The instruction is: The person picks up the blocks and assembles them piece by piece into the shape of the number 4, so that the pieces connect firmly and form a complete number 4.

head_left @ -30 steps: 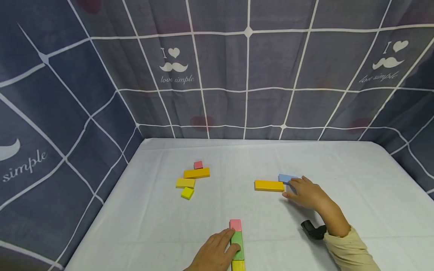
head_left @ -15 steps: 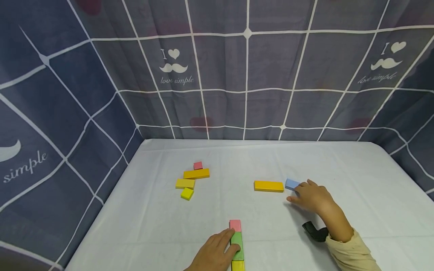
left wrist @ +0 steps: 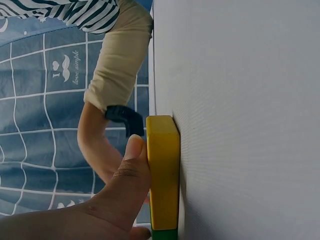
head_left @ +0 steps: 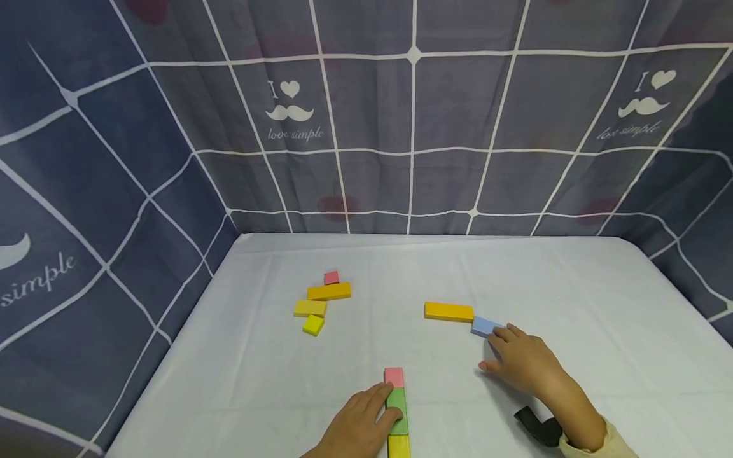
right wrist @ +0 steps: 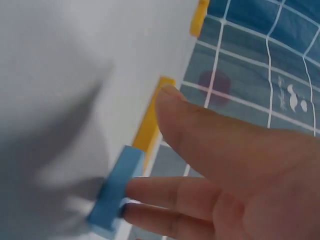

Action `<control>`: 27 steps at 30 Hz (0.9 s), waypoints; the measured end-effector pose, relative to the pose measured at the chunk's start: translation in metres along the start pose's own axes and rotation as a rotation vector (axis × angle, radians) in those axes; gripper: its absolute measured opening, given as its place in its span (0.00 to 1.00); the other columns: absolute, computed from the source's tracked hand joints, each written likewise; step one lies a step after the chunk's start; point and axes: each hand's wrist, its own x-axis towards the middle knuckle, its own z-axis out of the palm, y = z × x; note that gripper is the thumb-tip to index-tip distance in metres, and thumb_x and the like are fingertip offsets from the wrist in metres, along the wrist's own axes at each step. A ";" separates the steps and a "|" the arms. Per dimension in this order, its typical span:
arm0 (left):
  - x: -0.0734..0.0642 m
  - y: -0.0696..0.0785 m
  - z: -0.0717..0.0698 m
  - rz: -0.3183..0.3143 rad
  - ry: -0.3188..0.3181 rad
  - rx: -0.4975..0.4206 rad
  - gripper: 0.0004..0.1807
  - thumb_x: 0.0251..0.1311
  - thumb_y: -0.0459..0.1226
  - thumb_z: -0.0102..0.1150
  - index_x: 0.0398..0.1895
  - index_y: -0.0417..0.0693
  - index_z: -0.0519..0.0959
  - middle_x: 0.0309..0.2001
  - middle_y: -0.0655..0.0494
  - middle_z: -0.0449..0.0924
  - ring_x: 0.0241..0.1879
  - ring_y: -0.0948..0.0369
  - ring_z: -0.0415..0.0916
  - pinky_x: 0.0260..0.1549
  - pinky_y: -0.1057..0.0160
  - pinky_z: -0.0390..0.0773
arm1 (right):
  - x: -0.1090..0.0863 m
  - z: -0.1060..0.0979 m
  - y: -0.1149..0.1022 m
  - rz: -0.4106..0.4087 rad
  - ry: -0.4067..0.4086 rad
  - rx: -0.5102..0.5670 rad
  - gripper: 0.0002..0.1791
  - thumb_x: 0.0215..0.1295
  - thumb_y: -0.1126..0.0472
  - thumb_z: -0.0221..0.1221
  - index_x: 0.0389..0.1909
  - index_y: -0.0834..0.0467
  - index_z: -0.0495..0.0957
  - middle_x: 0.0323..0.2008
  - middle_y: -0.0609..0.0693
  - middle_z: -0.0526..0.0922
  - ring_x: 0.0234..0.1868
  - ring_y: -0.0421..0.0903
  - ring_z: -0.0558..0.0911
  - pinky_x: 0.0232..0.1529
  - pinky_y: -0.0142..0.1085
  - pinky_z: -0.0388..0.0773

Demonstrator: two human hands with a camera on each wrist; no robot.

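In the head view, my left hand (head_left: 361, 420) rests on a row of toy blocks near the front. Its thumb lies over the green block (head_left: 397, 401); its fingers reach the pink block (head_left: 394, 376). The near yellow block (left wrist: 164, 175) of that row shows in the left wrist view, beside the thumb. My right hand (head_left: 523, 359) touches the blue block (head_left: 483, 326) with its fingertips, the thumb held apart from it. In the right wrist view the blue block (right wrist: 116, 192) lies under two fingertips. One of its corners is close to the long orange-yellow block (head_left: 449, 312); contact is unclear.
At the back left of the white-covered table (head_left: 275, 388) lie a small red block (head_left: 331, 278), a long orange-yellow block (head_left: 329, 291), a yellow block (head_left: 310, 308) and a small yellow block (head_left: 313, 325). A dark curved wrist mount (head_left: 538, 427) sits on the right wrist. Checked cloth (head_left: 366, 127) hangs behind.
My right hand has drawn the blue block nearer, from behind the end of the long orange-yellow block to its near right corner. The left hand has stayed on the row. The head view shifts slightly.
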 end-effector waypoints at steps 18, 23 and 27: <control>0.003 -0.004 -0.002 0.030 0.044 -0.044 0.38 0.53 0.72 0.39 0.52 0.53 0.66 0.60 0.49 0.65 0.56 0.60 0.66 0.54 0.66 0.72 | -0.027 0.010 -0.028 -0.097 -0.012 0.194 0.36 0.53 0.42 0.64 0.58 0.60 0.74 0.60 0.56 0.73 0.56 0.56 0.77 0.54 0.51 0.75; 0.003 -0.003 -0.005 0.016 -0.012 -0.074 0.39 0.53 0.73 0.38 0.54 0.54 0.66 0.61 0.50 0.64 0.57 0.61 0.65 0.56 0.65 0.71 | -0.029 0.010 -0.036 -0.152 0.008 0.161 0.34 0.53 0.41 0.64 0.55 0.59 0.76 0.57 0.53 0.75 0.52 0.53 0.80 0.51 0.48 0.77; 0.004 -0.002 -0.009 -0.011 -0.106 -0.123 0.41 0.52 0.74 0.36 0.56 0.55 0.65 0.64 0.51 0.62 0.59 0.61 0.64 0.58 0.63 0.70 | -0.028 0.007 -0.041 -0.193 0.024 0.110 0.31 0.53 0.41 0.63 0.52 0.59 0.78 0.52 0.51 0.76 0.48 0.51 0.80 0.48 0.48 0.78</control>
